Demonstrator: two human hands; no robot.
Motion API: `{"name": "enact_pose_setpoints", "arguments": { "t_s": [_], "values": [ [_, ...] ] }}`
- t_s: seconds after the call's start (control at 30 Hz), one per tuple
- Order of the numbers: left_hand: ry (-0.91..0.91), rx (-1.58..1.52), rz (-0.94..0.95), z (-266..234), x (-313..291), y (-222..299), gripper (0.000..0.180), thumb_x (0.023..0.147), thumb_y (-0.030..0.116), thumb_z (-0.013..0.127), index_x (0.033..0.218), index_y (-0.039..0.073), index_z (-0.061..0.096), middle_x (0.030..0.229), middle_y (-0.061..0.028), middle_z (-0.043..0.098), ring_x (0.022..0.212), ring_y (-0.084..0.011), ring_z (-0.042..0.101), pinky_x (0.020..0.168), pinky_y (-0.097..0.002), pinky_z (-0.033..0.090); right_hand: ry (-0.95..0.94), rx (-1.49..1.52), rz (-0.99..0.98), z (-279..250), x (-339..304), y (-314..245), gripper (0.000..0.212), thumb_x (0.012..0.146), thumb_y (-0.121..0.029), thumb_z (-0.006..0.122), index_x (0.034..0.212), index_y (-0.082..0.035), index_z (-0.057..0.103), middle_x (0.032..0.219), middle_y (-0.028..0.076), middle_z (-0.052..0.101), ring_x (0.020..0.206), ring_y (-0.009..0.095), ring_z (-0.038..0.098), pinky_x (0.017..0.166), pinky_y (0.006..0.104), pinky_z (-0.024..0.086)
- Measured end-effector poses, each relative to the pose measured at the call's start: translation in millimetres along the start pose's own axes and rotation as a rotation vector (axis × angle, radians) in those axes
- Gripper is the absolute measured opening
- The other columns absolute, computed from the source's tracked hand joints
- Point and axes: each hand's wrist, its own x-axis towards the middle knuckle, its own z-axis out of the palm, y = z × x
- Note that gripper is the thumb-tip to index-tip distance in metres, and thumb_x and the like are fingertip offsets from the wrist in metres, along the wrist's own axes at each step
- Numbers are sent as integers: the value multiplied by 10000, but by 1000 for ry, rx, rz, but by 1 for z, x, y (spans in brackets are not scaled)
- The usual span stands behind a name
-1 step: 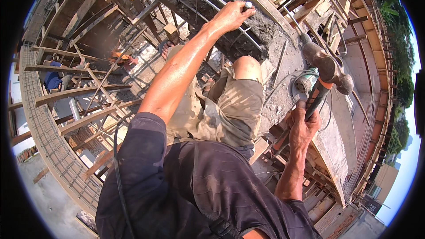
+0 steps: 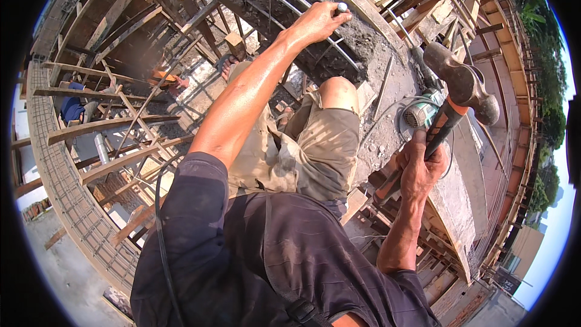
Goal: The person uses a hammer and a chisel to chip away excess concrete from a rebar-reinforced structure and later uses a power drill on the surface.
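My left hand (image 2: 316,23) is closed around a chisel (image 2: 342,8); only its round metal head sticks out above the fist, and the rest is hidden. Under that hand lies broken concrete (image 2: 358,39) with exposed steel bars (image 2: 290,7). On the right, my right hand (image 2: 422,166) grips the dark handle of a hammer (image 2: 463,75). The hammer's worn steel head is raised, well apart from the chisel. Beyond the right hand, a green and grey corded power tool (image 2: 419,112) rests on the rubble-strewn concrete.
Wooden props and planks (image 2: 115,136) cross the deep space to my left, where a person in blue (image 2: 72,108) is lower down. A rebar cage (image 2: 78,206) curves along the left side. Formwork boards (image 2: 457,218) lie at right. A dark cable (image 2: 160,230) runs past my left arm.
My right hand has moved slightly right and up with the hammer, whose head is now farther from the chisel. The left hand has hardly moved.
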Motion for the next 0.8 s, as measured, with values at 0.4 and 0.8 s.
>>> {"name": "enact_pose_setpoints", "arguments": {
  "t_s": [0.4, 0.8],
  "values": [
    [-214, -7, -38, -14, 15, 9, 379, 986, 368, 577, 1005, 3, 676, 862, -129, 662, 803, -185, 550, 755, -367, 452, -273, -494, 62, 92, 78, -27, 410, 907, -372, 701, 728, -19, 592, 573, -10, 495, 518, 76, 456, 475, 282, 369],
    [-176, 97, -75, -14, 22, 3, 437, 976, 414, 566, 911, 0, 689, 856, -172, 689, 816, -272, 641, 772, -394, 479, -43, 206, -672, 110, 87, -102, 387, 971, -239, 627, 643, -107, 471, 510, -27, 388, 399, 83, 355, 406, 276, 324]
  ]
}}
